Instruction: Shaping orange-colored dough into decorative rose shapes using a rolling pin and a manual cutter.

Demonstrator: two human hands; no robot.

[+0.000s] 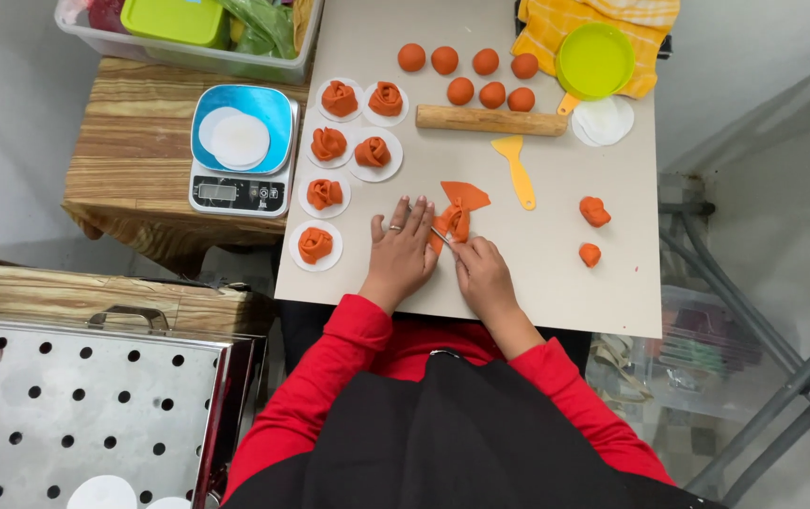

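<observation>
Your left hand (403, 247) lies flat and open on the bench (556, 273), fingers spread, its fingertips touching the near edge of the orange dough piece (457, 215) and gripping nothing; your right hand (482, 275) is closed around a thin metal tool (441, 234), probably a small knife, with its tip at the dough's left side. That dough piece sits near the middle of the bench, just ahead of both hands, partly folded with a flat flap sticking out behind it. Moving from the left: a perforated steel tray (94, 415) is beside your left elbow, and a blue kitchen scale (238, 151) with white paper rounds on it stands on the wooden stool. Next comes a column of finished rose-shaped buns (327, 143), each on its own paper disc. Beyond your hands lie plain dough balls (476, 75), a wooden rolling pin (491, 120) and a yellow scraper (516, 170); furthest right are a green plate (595, 59) on a yellow cloth and two small dough scraps (593, 226). To do this cut well, I'd judge you should keep the left fingertips light on the dough so the layers stay put without being squashed, hold them clear of the blade's path, and draw the tool in short, clean strokes rather than pressing down, since soft dough will likely drag and tear. Keep the flap flat on the bench while you work.
</observation>
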